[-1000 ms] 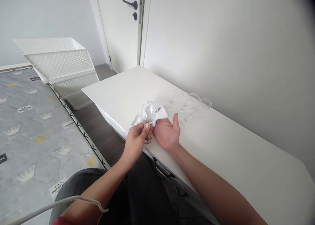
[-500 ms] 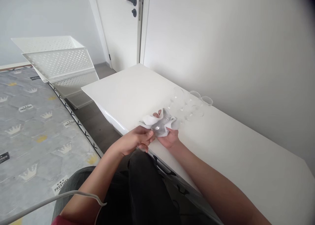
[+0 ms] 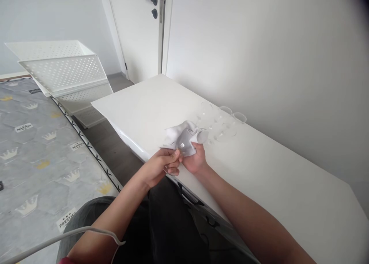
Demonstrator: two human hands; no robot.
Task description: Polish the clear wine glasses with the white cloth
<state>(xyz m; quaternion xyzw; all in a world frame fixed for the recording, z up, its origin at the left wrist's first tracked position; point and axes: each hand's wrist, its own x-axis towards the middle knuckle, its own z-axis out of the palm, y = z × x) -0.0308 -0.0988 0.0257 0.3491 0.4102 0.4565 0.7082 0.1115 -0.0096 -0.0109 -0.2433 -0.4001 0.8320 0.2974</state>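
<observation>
Over the near edge of the white table (image 3: 273,167), my two hands hold a clear stemmed glass (image 3: 184,145) wrapped in a white cloth (image 3: 177,132). My left hand (image 3: 161,166) pinches the glass low down, at its stem or foot. Around the bowl, my right hand (image 3: 195,160) is closed with the cloth between fingers and glass. Several more clear glasses (image 3: 220,119) stand on the table just beyond my hands, near the wall.
Left of the table stands a white perforated rack (image 3: 62,69). A grey mattress with crown prints (image 3: 31,148) lies on the floor at the left. A white door with a black handle (image 3: 138,29) is behind. A white cable (image 3: 57,239) crosses my lap.
The glass and cloth were first held up with my right palm open beneath; my right hand has since closed round the cloth-covered bowl and turned it. My left hand stays pinched on the stem.
</observation>
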